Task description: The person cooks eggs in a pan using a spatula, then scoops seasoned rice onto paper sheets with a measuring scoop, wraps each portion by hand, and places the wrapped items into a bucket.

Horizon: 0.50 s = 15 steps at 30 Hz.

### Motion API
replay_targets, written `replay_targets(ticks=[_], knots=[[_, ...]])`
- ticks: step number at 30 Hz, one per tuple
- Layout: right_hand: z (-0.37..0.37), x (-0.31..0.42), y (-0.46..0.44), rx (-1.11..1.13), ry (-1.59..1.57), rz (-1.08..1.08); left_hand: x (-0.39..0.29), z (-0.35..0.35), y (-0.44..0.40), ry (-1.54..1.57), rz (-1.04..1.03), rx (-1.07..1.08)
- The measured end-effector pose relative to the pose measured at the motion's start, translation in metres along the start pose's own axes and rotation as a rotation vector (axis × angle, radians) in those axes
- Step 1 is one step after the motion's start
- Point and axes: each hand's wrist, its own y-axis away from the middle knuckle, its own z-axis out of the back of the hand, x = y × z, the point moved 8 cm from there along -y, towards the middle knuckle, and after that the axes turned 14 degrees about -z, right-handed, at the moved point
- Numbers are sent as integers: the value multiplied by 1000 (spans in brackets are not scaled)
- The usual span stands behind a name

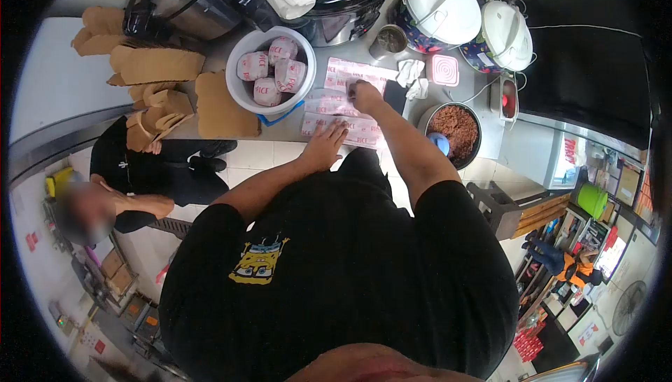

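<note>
Printed pink-and-white wrapping paper [360,70] lies in overlapping sheets on the metal counter. My left hand [325,143] rests with its fingers spread flat on the nearest sheet. Over the upper sheets, my right hand [364,97] has its fingers closed together, and whatever is between them is too small to make out. Left of the paper, a white bucket [234,74] holds several wrapped bundles [289,74] with red print. A pot of reddish-brown rice [458,126] stands to the right, with a blue object [439,143] in it.
Brown cardboard boxes [157,65] are at the left. Cookers [439,7] and a metal cup [388,41] line the back, near a pink container [442,70] and crumpled white cloth [411,77]. Another person [133,165] in black stands at the left by the counter; someone in orange is far right.
</note>
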Motion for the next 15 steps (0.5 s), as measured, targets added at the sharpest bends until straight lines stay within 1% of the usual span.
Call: replay_targets(ticks=[1,3,4,6,7,9,10,11,12,14,15], knots=[[-9,-8,0,0,1,1,0,-1,0,15,8,11],[-6,-20,6,-89,-242,-53,0,1,-2,32,20,16],[-2,-21,11,-89,-237,-51,0,1,-1,43,29,51],[10,-8,29,-59,-190,69,0,0,-1,53,40,84],[19,-2,42,-59,-188,71,0,0,-1,47,34,54],[38,26,78,-58,-237,254,0,-3,-1,40,28,24],[38,34,93,-121,-217,366,1,-6,-2,64,22,17],[35,35,109,-200,-188,355,0,-8,-2,87,16,10],[33,38,121,-221,-161,362,1,-9,-1,84,16,10],[29,37,137,-250,-133,369,0,14,2,28,-11,-268],[24,37,144,-265,-102,389,-1,18,1,24,-15,-268]])
